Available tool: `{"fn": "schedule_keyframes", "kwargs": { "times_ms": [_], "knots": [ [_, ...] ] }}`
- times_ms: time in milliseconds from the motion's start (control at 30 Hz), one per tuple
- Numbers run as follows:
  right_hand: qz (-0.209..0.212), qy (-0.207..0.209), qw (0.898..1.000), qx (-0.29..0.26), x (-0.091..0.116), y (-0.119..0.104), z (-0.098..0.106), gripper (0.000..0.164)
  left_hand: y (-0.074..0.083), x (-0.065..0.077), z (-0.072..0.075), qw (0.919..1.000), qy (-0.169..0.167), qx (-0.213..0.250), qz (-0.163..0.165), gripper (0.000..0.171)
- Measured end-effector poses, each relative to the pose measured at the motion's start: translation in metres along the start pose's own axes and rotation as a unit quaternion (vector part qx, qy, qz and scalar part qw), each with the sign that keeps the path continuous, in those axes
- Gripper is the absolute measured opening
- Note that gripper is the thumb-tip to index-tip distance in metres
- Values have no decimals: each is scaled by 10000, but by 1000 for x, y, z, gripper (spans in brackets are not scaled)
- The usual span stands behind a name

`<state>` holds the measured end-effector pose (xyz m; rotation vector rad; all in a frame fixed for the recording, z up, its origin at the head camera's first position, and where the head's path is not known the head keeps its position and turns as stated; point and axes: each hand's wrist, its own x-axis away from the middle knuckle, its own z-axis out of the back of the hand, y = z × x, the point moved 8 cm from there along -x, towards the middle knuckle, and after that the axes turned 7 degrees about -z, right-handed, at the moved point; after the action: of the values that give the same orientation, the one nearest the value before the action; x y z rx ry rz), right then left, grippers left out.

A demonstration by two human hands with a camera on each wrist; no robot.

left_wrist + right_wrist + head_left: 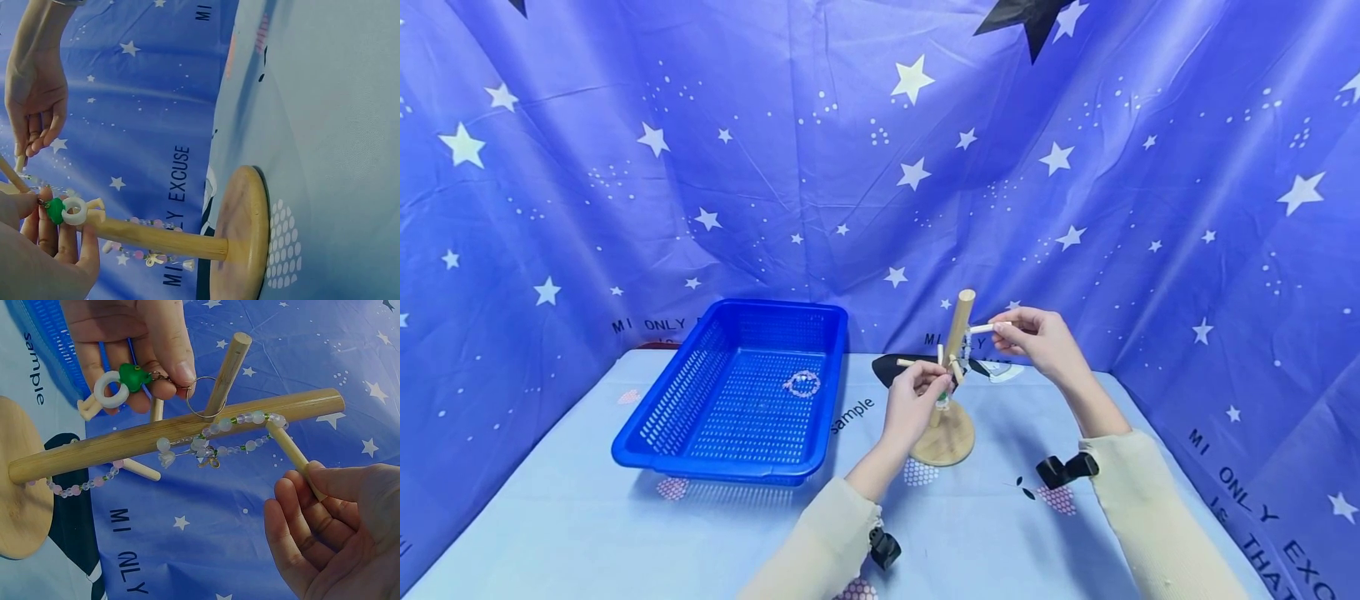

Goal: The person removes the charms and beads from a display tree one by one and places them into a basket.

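A wooden stand [956, 333] with a round base and several side pegs stands on the table. In the right wrist view, the thumb and fingers of my left hand [913, 400] pinch a keychain [132, 377] with a green figure and a white ring-shaped part. Its metal split ring appears to loop around one peg [228, 372]. My right hand [1037, 337] pinches the end of another peg [290, 449], from which a beaded bracelet [250, 419] with pale beads hangs. Lower down, a pink and clear beaded bracelet [81, 489] hangs beside the post.
A blue plastic basket [837, 367] sits left of the stand, with one beaded bracelet [805, 383] lying inside. Behind the table hangs a blue cloth [820, 167] printed with stars. The light blue tablecloth [970, 533] carries printed patterns.
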<state>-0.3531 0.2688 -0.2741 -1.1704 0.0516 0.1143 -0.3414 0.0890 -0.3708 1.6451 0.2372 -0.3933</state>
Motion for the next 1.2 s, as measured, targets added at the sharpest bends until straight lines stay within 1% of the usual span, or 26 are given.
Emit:
{"fn": "schedule_keyframes", "kwargs": {
  "times_ms": [233,467,767,1033,1200],
  "knots": [
    [39,16,10000,48,0,-1,0,35,5,1,1,9997,-145,-122,-139,13],
    [81,23,10000,34,1,-2,0,34,11,3,1,9992,-291,-177,-210,10],
    [110,37,9999,102,2,-3,0,35,16,6,0,9984,-384,-241,-350,10],
    [103,55,9999,123,2,-2,0,35,20,9,1,9976,-487,-382,-323,9],
    [125,39,9999,41,3,-3,-1,35,23,10,2,9967,-521,-441,-440,9]
  ]
}}
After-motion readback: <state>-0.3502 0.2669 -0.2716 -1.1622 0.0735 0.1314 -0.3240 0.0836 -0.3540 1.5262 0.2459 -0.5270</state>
